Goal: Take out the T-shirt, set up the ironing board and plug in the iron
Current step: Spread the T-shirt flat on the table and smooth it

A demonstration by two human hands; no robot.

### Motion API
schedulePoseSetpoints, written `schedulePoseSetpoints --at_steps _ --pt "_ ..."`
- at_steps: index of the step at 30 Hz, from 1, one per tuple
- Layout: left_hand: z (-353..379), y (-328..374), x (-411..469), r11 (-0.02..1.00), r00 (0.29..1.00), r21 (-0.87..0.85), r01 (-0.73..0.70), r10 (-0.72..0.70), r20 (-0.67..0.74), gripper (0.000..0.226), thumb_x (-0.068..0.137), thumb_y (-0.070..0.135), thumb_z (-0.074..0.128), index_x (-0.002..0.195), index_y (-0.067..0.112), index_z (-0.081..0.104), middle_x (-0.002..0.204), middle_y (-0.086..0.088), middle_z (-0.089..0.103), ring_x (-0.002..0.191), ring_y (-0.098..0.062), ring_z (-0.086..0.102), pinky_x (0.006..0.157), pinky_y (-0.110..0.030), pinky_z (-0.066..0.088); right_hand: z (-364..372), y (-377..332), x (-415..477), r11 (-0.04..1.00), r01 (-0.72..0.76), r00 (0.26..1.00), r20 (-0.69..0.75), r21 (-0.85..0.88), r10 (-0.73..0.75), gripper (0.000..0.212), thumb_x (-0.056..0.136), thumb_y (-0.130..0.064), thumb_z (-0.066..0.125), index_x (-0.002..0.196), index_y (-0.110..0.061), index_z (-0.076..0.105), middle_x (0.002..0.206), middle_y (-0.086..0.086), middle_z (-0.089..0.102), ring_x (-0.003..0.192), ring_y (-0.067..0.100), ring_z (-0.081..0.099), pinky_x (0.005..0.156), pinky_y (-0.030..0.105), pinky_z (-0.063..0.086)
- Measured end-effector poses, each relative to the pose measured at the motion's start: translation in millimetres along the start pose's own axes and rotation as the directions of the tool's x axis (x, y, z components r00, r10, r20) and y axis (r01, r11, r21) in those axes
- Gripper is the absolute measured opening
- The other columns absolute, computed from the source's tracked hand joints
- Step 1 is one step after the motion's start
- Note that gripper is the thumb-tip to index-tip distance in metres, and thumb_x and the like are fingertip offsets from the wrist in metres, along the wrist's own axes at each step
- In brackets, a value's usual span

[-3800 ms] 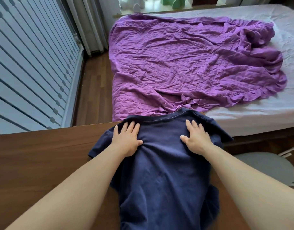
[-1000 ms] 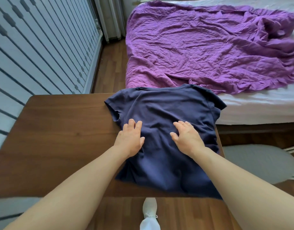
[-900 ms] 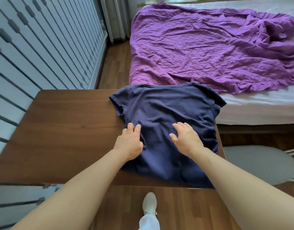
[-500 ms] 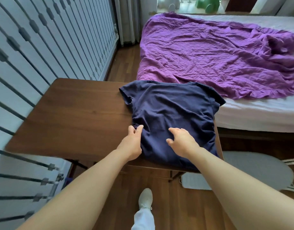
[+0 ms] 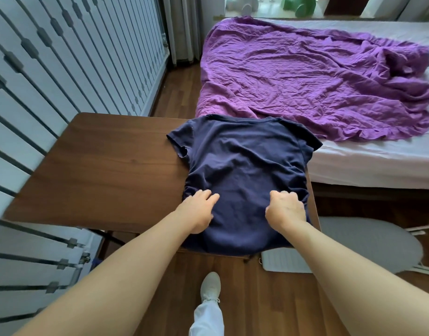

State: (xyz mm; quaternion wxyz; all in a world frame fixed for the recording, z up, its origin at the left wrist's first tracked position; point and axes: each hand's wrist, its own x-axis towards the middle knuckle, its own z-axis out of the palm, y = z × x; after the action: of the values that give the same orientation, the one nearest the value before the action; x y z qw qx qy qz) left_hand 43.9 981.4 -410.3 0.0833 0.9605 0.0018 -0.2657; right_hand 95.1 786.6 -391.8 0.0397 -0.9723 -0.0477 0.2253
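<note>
Shirt [image 5: 245, 170]: navy tee, spread flat on right part of table, collar end toward bed, lower half bunched w/ wrinkles near the hands; hem reaches table's near edge.
Table [image 5: 107, 170]: dark wood, left part bare; right edge just beside bed.
Left hand [image 5: 197, 210]: palm down on shirt's lower left, fingers curled & pinching a fold of fabric.
Right hand [image 5: 286, 209]: on shirt's lower right, knuckles up, fingers clenched around gathered fabric.
Arms: both bare, reaching fwd from bottom of view.
Board [image 5: 368, 243]: grey padded ironing board, lying low by floor right of table, partly hidden behind right forearm; metal legs show at far right. Whether flat on floor or propped, can't tell.
Mat [image 5: 283, 261]: white ribbed pad on floor under table's right corner, touching board's edge in view.
Bed [image 5: 368, 163]: white mattress beyond table.
Blanket [image 5: 312, 76]: purple, crumpled, covers most of bed; its near edge sits just behind shirt collar.
Wall panel [image 5: 63, 69]: white slats w/ grey clips, left side.
Foot [image 5: 210, 287]: 1 white shoe & white trouser leg on wood floor, below table edge.
</note>
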Motion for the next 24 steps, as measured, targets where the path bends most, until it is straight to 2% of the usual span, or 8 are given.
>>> schedulePoseSetpoints --at_steps 4,7,10,12,14,18,22,24 --pt "10 -1 1 0.994 0.975 0.043 0.098 -0.104 0.197 0.092 0.087 0.041 0.059 0.150 0.027 -0.006 0.158 -0.006 -0.013 0.144 -0.040 -0.004 0.116 -0.046 0.012 13 23 -4 0.987 -0.159 0.984 0.080 -0.010 0.159 0.043 0.089 -0.017 0.055 0.129 -0.020 0.039 0.139 0.011 0.028 0.128 0.037 0.030 0.100 0.046 0.037" --pt "7 3 5 0.989 0.975 0.108 0.104 -0.122 0.184 0.098 0.079 0.037 0.070 0.149 0.026 0.002 0.155 -0.007 0.003 0.139 -0.043 0.011 0.108 -0.048 0.029 19 36 -5 0.984 -0.178 0.974 0.144 0.021 0.173 0.049 0.090 -0.022 0.057 0.132 -0.022 0.031 0.140 0.012 0.021 0.122 0.042 0.042 0.094 0.047 0.045" --pt "-8 11 13 0.989 0.988 0.107 0.104 -0.116 0.104 0.072 0.080 0.039 0.067 0.137 0.018 0.029 0.135 -0.009 0.030 0.122 -0.036 0.038 0.091 -0.045 0.043 11 37 0 0.980 -0.197 0.975 0.106 0.027 0.193 0.050 0.091 -0.024 0.056 0.134 -0.020 0.031 0.140 0.013 0.019 0.114 0.039 0.054 0.089 0.042 0.048" --pt "-16 13 20 0.986 0.997 0.146 0.081 -0.081 -0.006 0.054 0.086 0.038 0.061 0.127 0.012 0.037 0.129 -0.010 0.035 0.117 -0.033 0.041 0.088 -0.043 0.043 5 34 6 0.976 -0.211 0.975 0.083 0.053 0.207 0.053 0.091 -0.023 0.057 0.137 -0.020 0.030 0.138 0.014 0.021 0.112 0.038 0.055 0.088 0.041 0.049" --pt "-18 10 29 0.984 0.998 0.174 0.045 -0.036 -0.055 0.052 0.087 0.036 0.059 0.128 0.012 0.037 0.132 -0.010 0.036 0.120 -0.031 0.038 0.091 -0.043 0.041 1 33 12 0.970 -0.235 0.969 0.092 0.067 0.229 0.058 0.089 -0.014 0.056 0.140 -0.022 0.030 0.136 0.016 0.023 0.111 0.038 0.054 0.088 0.040 0.049" --pt "-12 2 38 0.991 0.983 0.121 0.048 -0.068 0.171 0.091 0.080 0.031 0.069 0.148 0.025 0.009 0.152 -0.005 0.009 0.138 -0.035 0.014 0.103 -0.050 0.037 -11 41 17 0.948 -0.317 0.930 0.193 -0.014 0.314 0.062 0.087 -0.019 0.058 0.143 -0.025 0.033 0.137 0.016 0.036 0.118 0.035 0.051 0.091 0.037 0.048" --pt "-20 2 45 0.978 0.983 0.208 0.030 -0.067 0.172 0.095 0.075 0.025 0.074 0.146 0.029 0.011 0.146 -0.006 0.016 0.129 -0.036 0.027 0.094 -0.047 0.045 -33 38 23 0.939 -0.266 0.889 0.321 -0.220 0.327 0.067 0.079 -0.043 0.068 0.137 -0.021 0.044 0.131 0.007 0.054 0.117 0.030 0.055 0.078 0.033 0.047" --pt "-27 3 49 0.975 0.981 0.222 0.027 -0.069 0.180 0.087 0.076 0.028 0.073 0.144 0.028 0.018 0.139 -0.008 0.024 0.124 -0.037 0.034 0.091 -0.046 0.044 -45 31 26 0.928 -0.234 0.880 0.341 -0.291 0.329 0.067 0.082 -0.048 0.065 0.137 -0.018 0.045 0.133 0.005 0.053 0.119 0.029 0.055 0.083 0.032 0.047"
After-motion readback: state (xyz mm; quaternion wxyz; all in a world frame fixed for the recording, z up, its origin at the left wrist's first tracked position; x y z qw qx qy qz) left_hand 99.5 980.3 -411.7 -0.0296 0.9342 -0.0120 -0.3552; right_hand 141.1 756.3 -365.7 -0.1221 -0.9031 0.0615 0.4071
